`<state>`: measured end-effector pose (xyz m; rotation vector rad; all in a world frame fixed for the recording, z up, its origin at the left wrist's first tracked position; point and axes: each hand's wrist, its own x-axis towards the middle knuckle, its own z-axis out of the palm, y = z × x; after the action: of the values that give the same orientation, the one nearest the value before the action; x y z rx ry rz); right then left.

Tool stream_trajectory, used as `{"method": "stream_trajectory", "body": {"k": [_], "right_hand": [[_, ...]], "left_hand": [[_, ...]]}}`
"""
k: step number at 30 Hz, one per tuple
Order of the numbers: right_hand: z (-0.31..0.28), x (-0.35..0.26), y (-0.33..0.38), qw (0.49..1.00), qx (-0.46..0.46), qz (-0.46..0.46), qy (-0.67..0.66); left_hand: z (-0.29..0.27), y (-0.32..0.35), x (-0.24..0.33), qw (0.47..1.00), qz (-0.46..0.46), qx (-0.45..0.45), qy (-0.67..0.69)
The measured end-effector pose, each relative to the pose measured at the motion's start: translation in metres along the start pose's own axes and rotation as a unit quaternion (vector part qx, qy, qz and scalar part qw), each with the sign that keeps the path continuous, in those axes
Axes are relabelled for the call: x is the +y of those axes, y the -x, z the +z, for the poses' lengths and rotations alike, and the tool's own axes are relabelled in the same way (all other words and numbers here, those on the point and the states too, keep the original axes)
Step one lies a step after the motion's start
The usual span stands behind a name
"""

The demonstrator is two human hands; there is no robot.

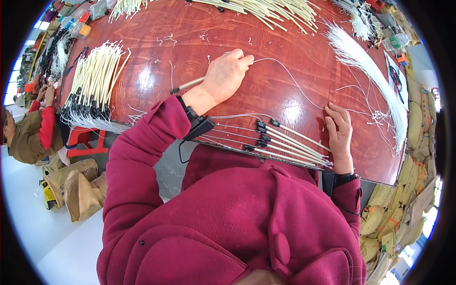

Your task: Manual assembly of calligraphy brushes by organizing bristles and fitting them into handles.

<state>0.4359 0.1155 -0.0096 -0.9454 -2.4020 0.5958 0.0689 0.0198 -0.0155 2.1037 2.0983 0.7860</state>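
My left hand (222,78) is closed over the middle of the table, around a thin cream tube (194,82) with a black end. The tube's far part is hidden under the hand. A white cord (290,78) curves from these fingertips to my right hand (338,130). That hand lies on the table near its front edge, fingers lightly bent, with the cord passing at or under the fingertips. Just left of it, several cream tubes with black end pieces (297,145) lie side by side, white cords trailing leftward from them.
A bundle of cream tubes (97,71) lies at the left, and another (266,12) at the far edge. A thick sheaf of white cords (368,76) spans the right side. Scraps dot the red table (156,28). A person (35,126) works beyond a red stool (85,142).
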Motion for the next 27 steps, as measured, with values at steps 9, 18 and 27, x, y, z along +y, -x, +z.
{"method": "stream_trajectory", "body": {"k": [9, 18, 27], "right_hand": [[0.000, -0.002, -0.001, 1.000, 0.000, 0.003, -0.001], [0.001, -0.001, 0.000, 1.000, 0.009, 0.010, -0.007], [0.000, -0.004, 0.000, 1.000, 0.003, 0.007, 0.002]], "left_hand": [[0.002, -0.011, -0.001, 0.999, 0.023, 0.003, -0.044], [-0.006, -0.008, -0.003, 0.992, 0.106, -0.063, 0.009], [-0.020, 0.004, 0.003, 0.980, 0.156, -0.121, 0.041]]}}
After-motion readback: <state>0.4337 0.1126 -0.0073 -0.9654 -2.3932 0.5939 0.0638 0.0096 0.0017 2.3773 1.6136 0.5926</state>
